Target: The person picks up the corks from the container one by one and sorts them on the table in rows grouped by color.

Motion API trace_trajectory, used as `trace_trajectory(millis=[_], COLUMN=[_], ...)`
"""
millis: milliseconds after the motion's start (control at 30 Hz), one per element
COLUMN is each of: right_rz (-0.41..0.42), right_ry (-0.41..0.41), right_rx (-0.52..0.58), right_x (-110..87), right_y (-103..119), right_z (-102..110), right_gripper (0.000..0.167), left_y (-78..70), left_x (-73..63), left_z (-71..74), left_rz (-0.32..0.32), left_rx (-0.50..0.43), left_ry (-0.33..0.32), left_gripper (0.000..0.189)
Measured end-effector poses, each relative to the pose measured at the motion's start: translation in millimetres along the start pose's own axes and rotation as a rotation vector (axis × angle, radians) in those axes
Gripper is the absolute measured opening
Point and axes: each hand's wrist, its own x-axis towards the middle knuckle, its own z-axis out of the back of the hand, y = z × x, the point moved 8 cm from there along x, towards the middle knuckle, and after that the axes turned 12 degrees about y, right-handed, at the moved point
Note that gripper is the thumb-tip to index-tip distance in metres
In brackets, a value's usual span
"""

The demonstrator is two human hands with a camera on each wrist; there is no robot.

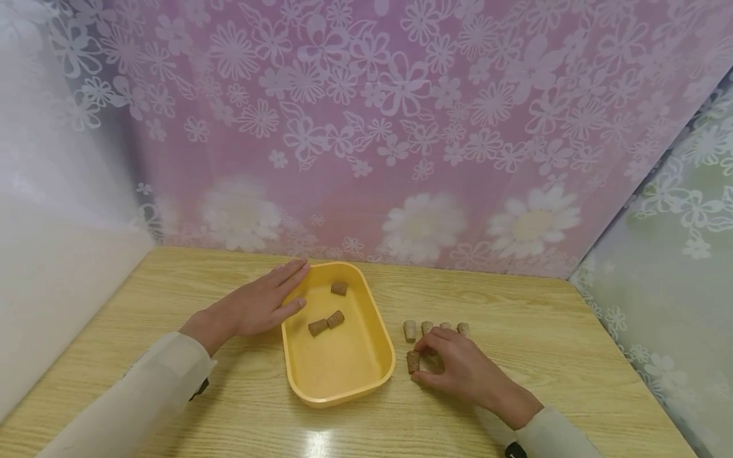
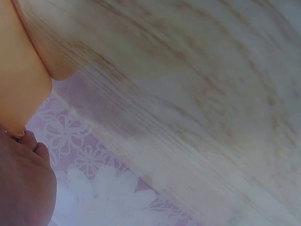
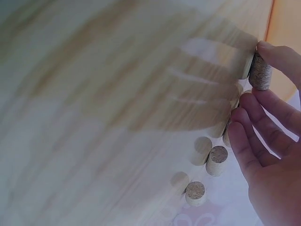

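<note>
So the cork (image 1: 413, 362) is in your right hand (image 1: 460, 369), pinched between thumb and index finger, looks like by its two ends, other fingers loosely bent; can't tell if it's touching the wood. Your left hand (image 1: 254, 306) has its fingers pretty much straight, laid along the yellow tray (image 1: 349, 369) around its 10 o'clock side, thumb poking in past the rim, no cork in it. Handling-wise I'd bet the cork is super light, firm with a bit of squish, grainy enough not to slip, and a hard squeeze might crumble an edge at worst. That end-to-end pinch seems fine; if it feels tippy, I'd grab the sides at mid-length. For room, watch the row of four corks (image 1: 427, 327) running from 12 to about 2 o'clock of the one you've got, cos your knuckles are right by it. The tray's raised rim is near at 9 o'clock, easy to clip, and three more corks (image 1: 339, 289) lie inside. Toward 6 o'clock there's open table (image 1: 372, 429), imo your roomiest side; the flowery wall (image 1: 366, 159) is well off at 12.
</note>
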Motion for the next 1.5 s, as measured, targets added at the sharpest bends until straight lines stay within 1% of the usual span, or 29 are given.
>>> trace_trajectory(millis=[333,600,733,867,1000,1233,1333,1500], right_rz=[-0.019,-0.013,-0.013,0.000,0.013,0.040,0.060,0.083], right_ry=[0.021,0.015,-0.006,-0.045,-0.077,-0.079,-0.076,-0.071], right_rx=[0.020,0.012,0.022,0.043,0.070,0.106,0.110,0.078], right_x=[0.6,-1.3,-2.5,-1.1,3.1,13.8,20.4,32.0], right_y=[-1,0,1,4,7,16,23,33], right_z=[-1,0,4,11,20,32,34,39], right_gripper=[0.030,0.035,0.035,0.029,0.026,0.026,0.025,0.023], left_y=[0.1,-0.2,0.8,1.2,1.5,1.7,0.9,-0.2], left_x=[-1.4,-2.1,-1.9,-1.9,-2.0,-1.9,-1.4,-0.3], left_z=[1.1,1.4,1.1,1.1,0.6,0.2,0.5,0.3], left_rz=[0.008,0.008,0.012,0.015,0.013,0.008,0.004,0.006], left_rx=[0.000,-0.002,0.002,0.002,0.003,0.011,0.013,0.013], left_ry=[0.003,0.001,0.003,0.004,0.002,-0.004,-0.004,0.004], left_gripper=[0.078,0.078,0.079,0.079,0.078,0.078,0.079,0.078])
